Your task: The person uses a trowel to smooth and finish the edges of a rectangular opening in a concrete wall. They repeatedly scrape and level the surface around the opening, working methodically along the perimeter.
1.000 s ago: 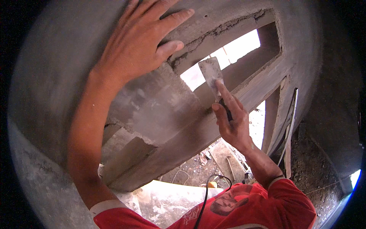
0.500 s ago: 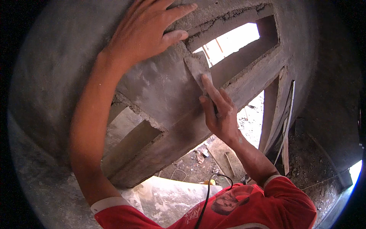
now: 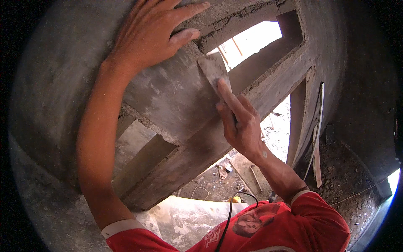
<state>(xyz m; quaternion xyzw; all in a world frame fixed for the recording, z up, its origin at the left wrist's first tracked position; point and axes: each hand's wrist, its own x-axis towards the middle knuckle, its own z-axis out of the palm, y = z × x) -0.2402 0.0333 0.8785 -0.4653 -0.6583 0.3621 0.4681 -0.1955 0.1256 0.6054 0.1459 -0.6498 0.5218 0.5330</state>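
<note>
My left hand (image 3: 153,35) lies spread against the grey plastered wall, fingers apart, above the near corner of an upper rectangular opening. In my right hand (image 3: 241,122) is a putty knife (image 3: 213,71) with a flat, cement-smeared blade. My index finger stretches along the blade; the handle is mostly hidden in my palm. The blade lies at the left edge of the upper opening (image 3: 260,63), against the smooth grey panel (image 3: 174,92) between the two openings. Rough mortar lines the opening's rim.
A second recessed opening (image 3: 145,151) sits lower left, beside my left forearm. Below the concrete beam (image 3: 193,149) is dirt ground with debris (image 3: 222,171). Thin wooden strips (image 3: 317,151) lean at the right. A black cable (image 3: 230,210) hangs before my red shirt.
The whole view has shifted slightly, with the wall and both hands a little further left and up in the picture. The putty knife stays at the opening's edge; my left hand stays on the wall.
</note>
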